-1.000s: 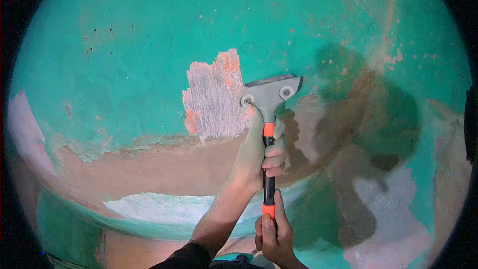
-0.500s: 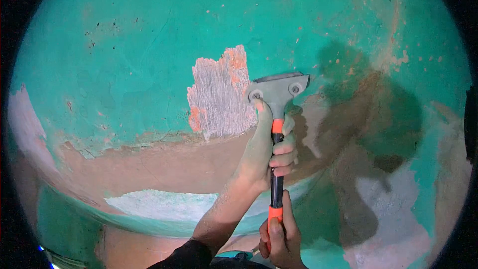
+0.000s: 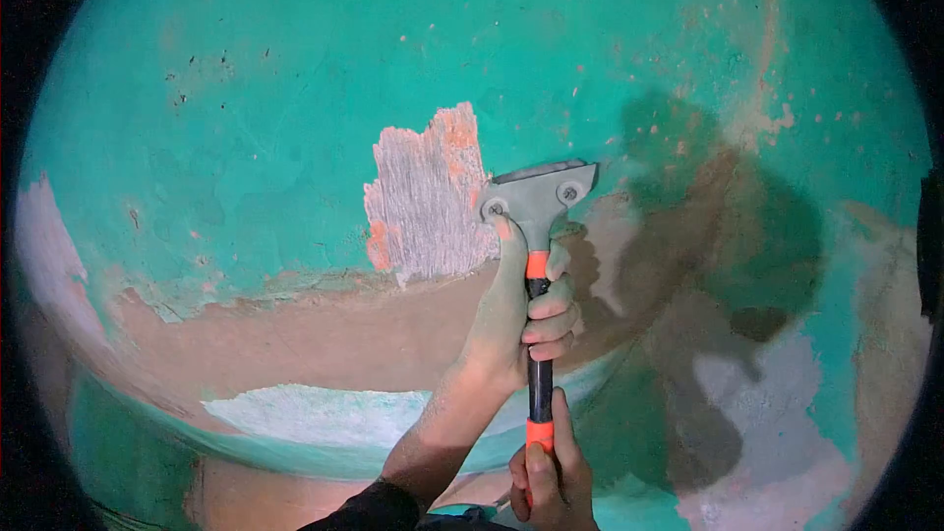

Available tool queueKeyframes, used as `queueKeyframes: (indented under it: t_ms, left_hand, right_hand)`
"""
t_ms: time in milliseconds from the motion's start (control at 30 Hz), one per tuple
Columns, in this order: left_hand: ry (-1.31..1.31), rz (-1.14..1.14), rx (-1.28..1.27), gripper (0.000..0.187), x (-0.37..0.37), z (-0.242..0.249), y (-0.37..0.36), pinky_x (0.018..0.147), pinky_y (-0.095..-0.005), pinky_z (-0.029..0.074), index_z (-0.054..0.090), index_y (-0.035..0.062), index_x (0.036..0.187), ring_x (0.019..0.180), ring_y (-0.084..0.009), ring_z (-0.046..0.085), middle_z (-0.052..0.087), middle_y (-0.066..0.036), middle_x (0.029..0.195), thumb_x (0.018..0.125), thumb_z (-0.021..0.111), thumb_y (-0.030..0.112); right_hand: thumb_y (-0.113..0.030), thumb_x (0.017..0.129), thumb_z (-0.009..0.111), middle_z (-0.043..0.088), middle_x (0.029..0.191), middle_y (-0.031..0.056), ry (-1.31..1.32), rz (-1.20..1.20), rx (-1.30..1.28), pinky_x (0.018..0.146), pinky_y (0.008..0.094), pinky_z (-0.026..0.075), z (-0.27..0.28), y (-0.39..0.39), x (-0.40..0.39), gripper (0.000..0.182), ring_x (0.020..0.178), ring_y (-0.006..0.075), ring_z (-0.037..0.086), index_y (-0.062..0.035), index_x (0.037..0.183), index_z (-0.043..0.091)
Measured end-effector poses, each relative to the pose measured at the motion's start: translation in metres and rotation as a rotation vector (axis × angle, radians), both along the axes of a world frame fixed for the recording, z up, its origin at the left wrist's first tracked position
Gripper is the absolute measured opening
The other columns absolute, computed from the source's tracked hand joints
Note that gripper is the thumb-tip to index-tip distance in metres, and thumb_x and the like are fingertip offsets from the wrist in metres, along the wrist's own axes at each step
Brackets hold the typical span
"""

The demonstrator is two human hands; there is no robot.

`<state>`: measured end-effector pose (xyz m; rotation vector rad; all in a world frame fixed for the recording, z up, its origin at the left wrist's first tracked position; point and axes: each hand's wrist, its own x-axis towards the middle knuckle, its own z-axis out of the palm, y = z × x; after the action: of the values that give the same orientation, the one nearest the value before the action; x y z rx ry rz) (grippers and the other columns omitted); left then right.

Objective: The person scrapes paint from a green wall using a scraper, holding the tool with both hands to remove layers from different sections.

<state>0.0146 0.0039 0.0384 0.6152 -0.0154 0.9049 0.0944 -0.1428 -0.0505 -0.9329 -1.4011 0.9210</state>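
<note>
A scraper [image 3: 540, 199] with a wide grey head and a black and orange handle is held upright against the green wall [image 3: 324, 59]. My left hand [image 3: 521, 305] is closed round the upper handle, its thumb up on the head near a screw. Lower down, my right hand [image 3: 553, 482] grips the orange end of the handle. The head's blade edge lies just right of a bare, scratched greyish patch [image 3: 428, 197] with orange spots. Whether the blade touches the wall is hard to tell.
Below the green paint runs a brown band [image 3: 295, 329], with a whitish patch [image 3: 324, 415] under it. A large shadow falls on the wall at right, over a brown area and a pale patch [image 3: 767, 403]. Dark sleeves show at the bottom.
The scraper's head sits slightly lower and further left in view, and both hands have shifted a little left with it. The wall marks have also shifted slightly in view.
</note>
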Motion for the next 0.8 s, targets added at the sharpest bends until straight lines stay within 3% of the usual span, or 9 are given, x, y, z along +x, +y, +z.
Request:
queueKeyframes:
  t_ms: [100,233,300,400,500,800]
  left_hand:
    - [0.042,0.039,-0.004,0.058,-0.001,-0.005,-0.002,0.031,-0.0182,0.019,0.042,0.0145,0.082,0.038,-0.0022,0.020,0.024,0.008,0.054,0.090,0.027,0.070]
    - [-0.030,0.025,-0.014,0.057,0.001,0.000,-0.003,0.030,-0.0178,0.020,0.042,0.0139,0.082,0.036,-0.0018,0.021,0.025,0.008,0.054,0.091,0.029,0.068]
    - [-0.004,0.094,-0.039,0.054,0.004,-0.003,-0.006,0.026,-0.0174,0.021,0.043,0.0129,0.082,0.034,-0.0011,0.022,0.027,0.008,0.052,0.094,0.030,0.064]
    - [-0.061,0.051,-0.028,0.054,0.004,0.005,-0.001,0.027,-0.0175,0.020,0.043,0.0129,0.082,0.034,-0.0012,0.021,0.026,0.008,0.052,0.094,0.030,0.064]
    - [0.031,0.124,-0.053,0.054,0.004,-0.001,-0.004,0.027,-0.0178,0.020,0.042,0.0129,0.082,0.034,-0.0014,0.021,0.026,0.008,0.052,0.094,0.030,0.063]
    - [-0.007,0.104,-0.038,0.054,0.004,-0.005,-0.006,0.027,-0.0178,0.019,0.043,0.0127,0.083,0.034,-0.0017,0.021,0.026,0.008,0.052,0.095,0.029,0.063]
  right_hand:
    - [-0.029,0.102,0.036,0.038,0.059,-0.0034,-0.020,-0.037,0.045,0.041,0.0212,0.030,0.001,0.001,-0.004,0.059,0.044,0.0053,0.032,-0.0022,0.151,0.014]
    - [-0.028,0.100,0.038,0.045,0.063,0.0034,0.105,-0.003,-0.285,0.039,0.0233,0.035,0.020,-0.008,-0.004,0.067,0.042,0.0077,0.038,-0.0009,0.150,0.003]
    - [-0.027,0.100,0.038,0.045,0.063,0.0038,0.113,0.038,-0.214,0.040,0.0231,0.035,0.004,-0.002,0.000,0.066,0.042,0.0076,0.039,-0.0011,0.150,0.003]
    - [-0.029,0.102,0.036,0.038,0.059,-0.0031,-0.034,-0.007,0.097,0.042,0.0218,0.030,0.004,0.011,0.002,0.059,0.045,0.0058,0.033,-0.0011,0.150,0.015]
    - [-0.025,0.100,0.038,0.046,0.063,0.0039,0.033,0.019,-0.243,0.040,0.0230,0.035,0.014,-0.001,0.004,0.065,0.042,0.0074,0.038,-0.0007,0.150,0.004]
    - [-0.024,0.100,0.036,0.046,0.064,0.0045,0.073,0.041,-0.300,0.039,0.0229,0.035,0.017,-0.007,0.002,0.064,0.041,0.0076,0.038,-0.0004,0.150,0.003]
